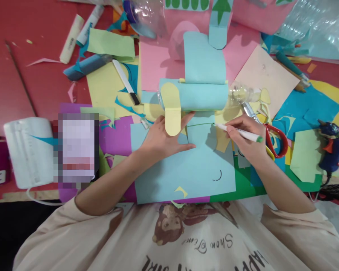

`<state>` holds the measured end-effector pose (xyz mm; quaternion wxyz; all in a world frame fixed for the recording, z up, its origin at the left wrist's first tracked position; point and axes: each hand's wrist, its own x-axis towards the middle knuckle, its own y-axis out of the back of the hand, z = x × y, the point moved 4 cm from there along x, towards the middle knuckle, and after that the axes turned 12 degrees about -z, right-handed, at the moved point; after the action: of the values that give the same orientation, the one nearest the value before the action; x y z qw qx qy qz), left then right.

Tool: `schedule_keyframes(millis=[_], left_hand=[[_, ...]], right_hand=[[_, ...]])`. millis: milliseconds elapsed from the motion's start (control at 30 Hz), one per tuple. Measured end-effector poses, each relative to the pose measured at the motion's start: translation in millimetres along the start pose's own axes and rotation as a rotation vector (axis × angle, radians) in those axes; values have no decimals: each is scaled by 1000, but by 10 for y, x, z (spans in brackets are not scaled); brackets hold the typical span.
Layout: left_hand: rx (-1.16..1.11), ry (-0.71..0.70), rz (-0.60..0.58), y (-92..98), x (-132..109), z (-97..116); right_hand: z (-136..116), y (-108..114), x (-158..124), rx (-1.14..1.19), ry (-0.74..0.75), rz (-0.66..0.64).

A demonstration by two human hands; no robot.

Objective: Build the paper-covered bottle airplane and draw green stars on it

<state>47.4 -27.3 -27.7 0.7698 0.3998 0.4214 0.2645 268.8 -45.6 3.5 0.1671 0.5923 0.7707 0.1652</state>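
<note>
My right hand (247, 137) grips a white marker (244, 133) with a green end. The marker's tip meets the light blue paper (186, 171) at the right end of a thin green line. My left hand (166, 137) lies on the same paper with fingers spread, and its thumb points right below the line. Just beyond the hands rests a plastic bottle wrapped in light blue paper (203, 97). A yellow paper strip (173, 120) hangs from it over part of my left hand. A short dark curve is drawn lower on the sheet.
Red-handled scissors (282, 145) lie right of my right hand, near a dark blue glue gun (332, 150). At left are a phone (78, 146) and a white device (31, 150). A cutter knife (126, 82), markers (71, 39) and paper scraps surround the sheet.
</note>
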Motion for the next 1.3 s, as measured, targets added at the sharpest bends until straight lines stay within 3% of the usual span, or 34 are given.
schedule_keyframes(millis=[767, 1300], left_hand=[[-8, -27, 16, -5, -2, 7], [-20, -27, 37, -5, -9, 8]], right_hand=[[-18, -52, -1, -142, 113, -53], [-118, -236, -103, -141, 208, -217]])
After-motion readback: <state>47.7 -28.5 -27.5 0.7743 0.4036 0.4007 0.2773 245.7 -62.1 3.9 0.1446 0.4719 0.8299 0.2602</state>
